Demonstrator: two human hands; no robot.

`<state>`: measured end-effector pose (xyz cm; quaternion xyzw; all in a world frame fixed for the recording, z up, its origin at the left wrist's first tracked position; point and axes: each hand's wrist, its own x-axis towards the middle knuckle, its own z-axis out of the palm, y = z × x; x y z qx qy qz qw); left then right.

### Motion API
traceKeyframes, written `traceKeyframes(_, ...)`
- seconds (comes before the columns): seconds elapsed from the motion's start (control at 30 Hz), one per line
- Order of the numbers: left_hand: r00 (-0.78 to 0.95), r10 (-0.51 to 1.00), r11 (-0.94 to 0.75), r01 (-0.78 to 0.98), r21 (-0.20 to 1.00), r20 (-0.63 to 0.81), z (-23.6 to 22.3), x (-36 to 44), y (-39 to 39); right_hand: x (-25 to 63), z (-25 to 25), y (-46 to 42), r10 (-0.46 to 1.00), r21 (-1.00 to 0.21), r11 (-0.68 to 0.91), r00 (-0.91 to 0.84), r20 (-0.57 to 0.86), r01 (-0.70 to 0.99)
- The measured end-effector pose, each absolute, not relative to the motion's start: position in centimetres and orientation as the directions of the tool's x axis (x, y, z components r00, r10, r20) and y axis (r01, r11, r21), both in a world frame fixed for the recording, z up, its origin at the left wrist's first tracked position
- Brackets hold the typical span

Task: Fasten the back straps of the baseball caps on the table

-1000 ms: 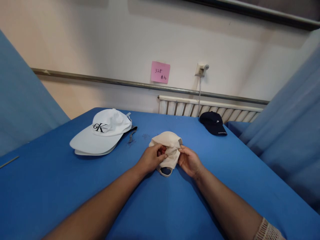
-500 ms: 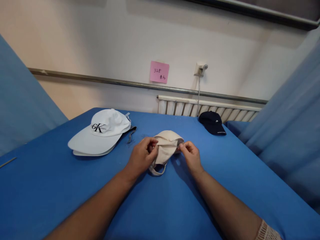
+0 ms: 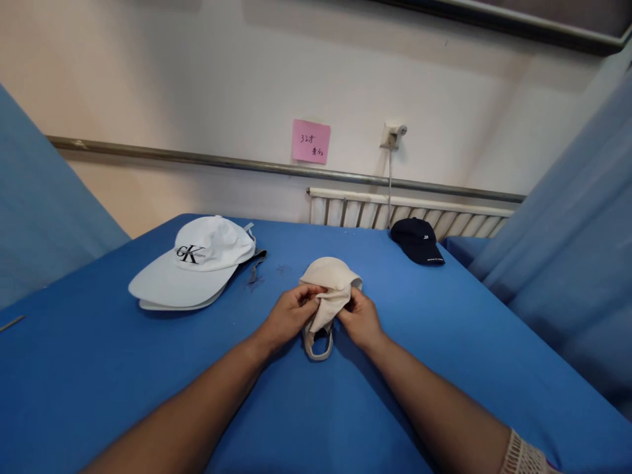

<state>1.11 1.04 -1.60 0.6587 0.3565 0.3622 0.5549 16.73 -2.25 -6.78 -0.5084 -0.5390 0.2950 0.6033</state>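
Observation:
A beige cap [image 3: 330,276] lies crumpled on the blue table [image 3: 148,375], just in front of me. My left hand [image 3: 290,315] pinches its fabric from the left, fingers closed on the cloth. My right hand [image 3: 359,318] grips the cap from the right, fingers curled into it. The cap's back strap [image 3: 318,345] hangs in a loop toward me between the two hands.
A white cap with a black logo [image 3: 195,263] sits stacked on another white brim at the left. A dark navy cap [image 3: 417,240] lies at the far right. Blue curtains flank both sides. A pink note [image 3: 311,141] and a radiator [image 3: 405,215] are on the back wall.
Both hands have drawn closer together on the beige cap, folding its fabric inward. The strap loop now hangs lower toward me.

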Motion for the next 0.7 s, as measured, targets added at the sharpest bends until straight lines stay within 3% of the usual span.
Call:
traceKeyframes(0.1,0.523,0.852,-0.072,0.062,0.995,0.029,-1.6,1.5,0.7,16.5,-6.7,-2.2,0.912,-0.943,0.327,0.238,0.332,0.062)
traceKeyframes(0.23,0.526,0.851,-0.027,0.042,0.999,0.001,-1.5,1.7,0.4,16.3,-6.2,-2.3,0.906,-0.93,0.367,0.219,0.362,0.023)
traceKeyframes(0.53,0.544,0.837,0.06,0.029,0.998,-0.066,-1.0,1.5,0.3,16.6,-6.1,-2.7,0.898,-0.94,0.31,0.282,0.338,0.141)
traceKeyframes(0.7,0.523,0.852,-0.081,0.073,0.994,0.031,-0.9,1.3,0.3,16.9,-5.6,-2.6,0.889,-0.918,0.287,0.28,0.362,0.275)
